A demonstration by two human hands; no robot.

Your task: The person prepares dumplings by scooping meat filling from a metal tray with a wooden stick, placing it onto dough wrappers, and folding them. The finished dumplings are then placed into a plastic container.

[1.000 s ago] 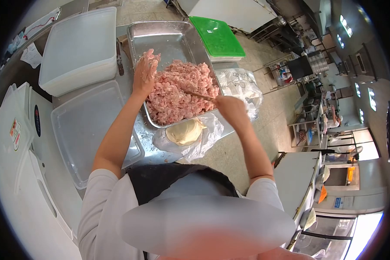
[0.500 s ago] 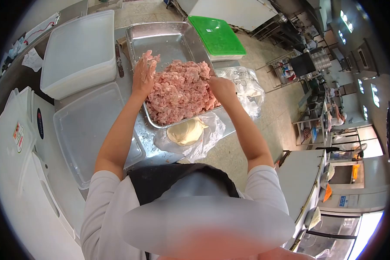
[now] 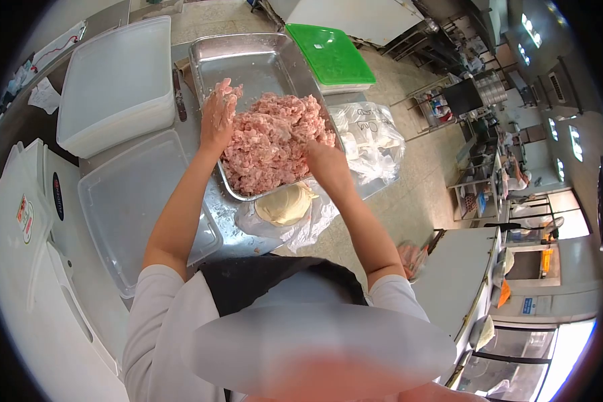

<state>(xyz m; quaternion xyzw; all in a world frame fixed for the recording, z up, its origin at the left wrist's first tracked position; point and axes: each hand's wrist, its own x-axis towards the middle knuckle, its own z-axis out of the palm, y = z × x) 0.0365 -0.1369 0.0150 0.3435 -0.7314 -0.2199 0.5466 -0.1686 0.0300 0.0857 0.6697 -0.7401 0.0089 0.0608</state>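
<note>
A deep metal tray (image 3: 238, 65) holds a large mound of pink ground meat (image 3: 264, 151) in its near part. My left hand (image 3: 218, 117) is over the tray's left rim, open, its fingers pointing away from me and smeared with bits of meat. At the right side of the mound, my right hand (image 3: 325, 166) is curled closed with its fingertips down at the meat. What it grips is hidden by the hand and the meat. Just below the tray's near edge, a pale yellow dough-like lump (image 3: 285, 204) lies on a clear plastic bag (image 3: 318, 221).
Stacked translucent lidded containers (image 3: 117, 80) stand left of the tray, with a knife (image 3: 179, 97) between. Nearer me lies a clear plastic lid (image 3: 137, 201). A green-lidded box (image 3: 331, 57) and a filled plastic bag (image 3: 368, 137) are on the right. A white appliance (image 3: 20, 268) borders the left.
My right hand has moved left and nearer to me, from the tray's right rim into the side of the meat. My left hand stays by the left rim.
</note>
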